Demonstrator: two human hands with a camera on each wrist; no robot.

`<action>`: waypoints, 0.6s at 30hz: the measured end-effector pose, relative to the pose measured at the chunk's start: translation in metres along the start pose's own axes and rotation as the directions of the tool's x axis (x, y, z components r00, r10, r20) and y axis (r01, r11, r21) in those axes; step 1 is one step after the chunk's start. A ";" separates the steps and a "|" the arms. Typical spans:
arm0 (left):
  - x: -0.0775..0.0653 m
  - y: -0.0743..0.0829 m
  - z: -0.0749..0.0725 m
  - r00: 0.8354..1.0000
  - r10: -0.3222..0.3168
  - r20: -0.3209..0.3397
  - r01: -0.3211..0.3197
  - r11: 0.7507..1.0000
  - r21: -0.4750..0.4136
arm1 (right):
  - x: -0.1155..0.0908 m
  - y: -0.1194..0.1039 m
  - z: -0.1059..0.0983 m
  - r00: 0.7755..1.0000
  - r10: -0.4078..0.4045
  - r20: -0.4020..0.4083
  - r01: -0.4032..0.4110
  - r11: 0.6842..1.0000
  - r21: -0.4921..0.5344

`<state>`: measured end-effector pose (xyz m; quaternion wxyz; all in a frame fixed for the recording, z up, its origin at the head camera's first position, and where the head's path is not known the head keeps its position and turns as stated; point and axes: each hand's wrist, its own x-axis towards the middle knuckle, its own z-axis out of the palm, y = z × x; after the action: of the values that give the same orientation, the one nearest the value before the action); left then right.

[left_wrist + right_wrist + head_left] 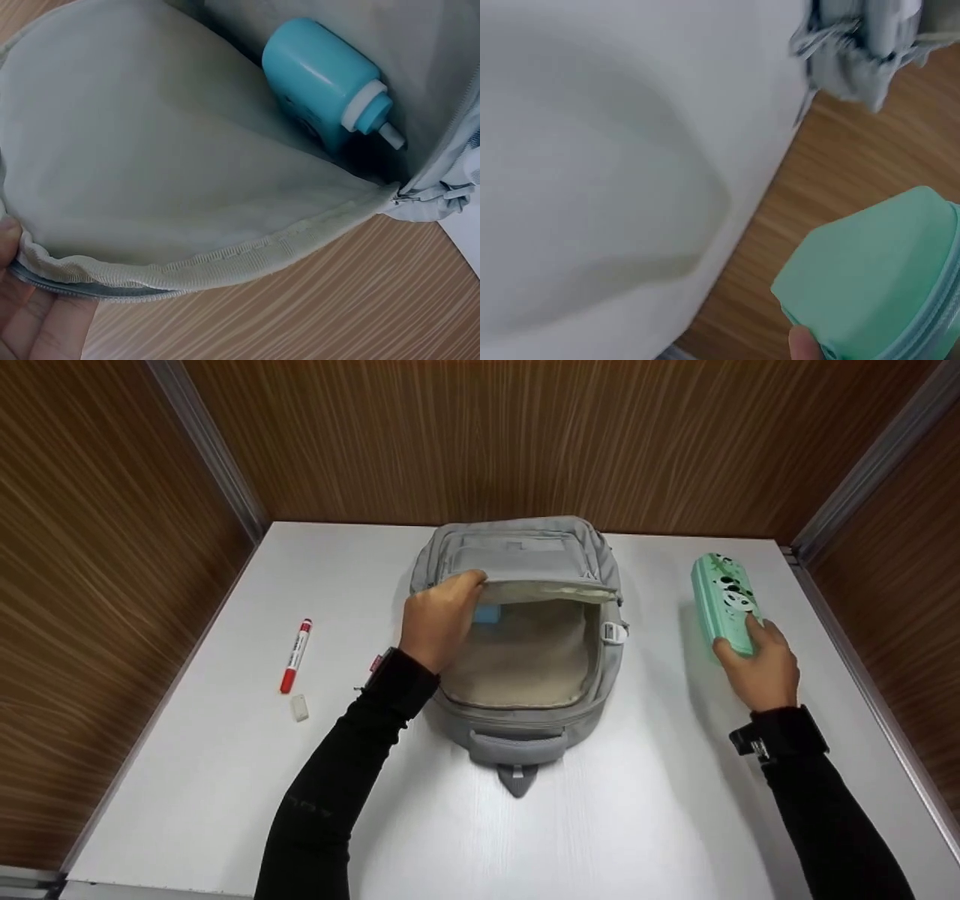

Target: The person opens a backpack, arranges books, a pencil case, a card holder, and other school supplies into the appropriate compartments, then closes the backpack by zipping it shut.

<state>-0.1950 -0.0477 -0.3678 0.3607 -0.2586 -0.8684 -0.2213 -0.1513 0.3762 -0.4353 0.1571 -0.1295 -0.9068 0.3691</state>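
A grey backpack lies on the table with its main compartment unzipped. My left hand pinches the edge of its front flap and holds it up. Inside sits a light blue bottle with a white collar and a narrow spout, mostly hidden by the flap in the head view. To the right of the bag, my right hand grips the near end of a mint green pencil case with pandas on its lid. In the right wrist view the case shows above the table, with a fingertip at its edge.
Left of the backpack lie a red and white marker and a small white eraser on the white table. Wood-grain panels stand behind and on both sides.
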 end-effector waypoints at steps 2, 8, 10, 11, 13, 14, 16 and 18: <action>0.002 0.001 0.001 1.000 -0.016 -0.001 0.016 1.000 -0.011 | -0.013 -0.008 0.002 0.999 -0.048 -0.002 0.048 0.999 0.006; 0.005 0.003 0.002 0.999 -0.043 -0.012 0.043 0.999 -0.024 | -0.054 -0.033 0.012 0.984 -0.179 0.020 0.179 0.984 -0.016; 0.006 0.003 0.002 0.999 -0.048 -0.010 0.048 0.998 -0.034 | -0.066 -0.041 0.016 0.976 -0.215 0.028 0.215 0.976 -0.017; 0.007 0.003 0.002 0.999 -0.052 -0.009 0.051 0.998 -0.037 | -0.071 -0.044 0.017 0.972 -0.233 0.032 0.234 0.972 -0.018; 0.009 0.002 0.002 0.998 -0.058 -0.005 0.058 0.997 -0.044 | -0.080 -0.050 0.019 0.961 -0.275 0.028 0.275 0.961 -0.022; 0.009 0.002 0.001 0.998 -0.061 -0.004 0.061 0.997 -0.048 | -0.083 -0.053 0.020 0.956 -0.292 0.027 0.292 0.956 -0.026; 0.011 0.002 0.001 0.998 -0.069 -0.006 0.068 0.996 -0.051 | -0.089 -0.057 0.021 0.948 -0.318 0.023 0.319 0.947 -0.033; 0.011 0.003 0.000 0.997 -0.076 -0.010 0.075 0.996 -0.052 | -0.092 -0.061 0.023 0.941 -0.338 0.021 0.339 0.940 -0.038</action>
<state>-0.2006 -0.0422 -0.3591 0.3507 -0.2333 -0.8693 -0.2587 -0.0825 0.2876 -0.4249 0.2091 0.0278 -0.9241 0.3188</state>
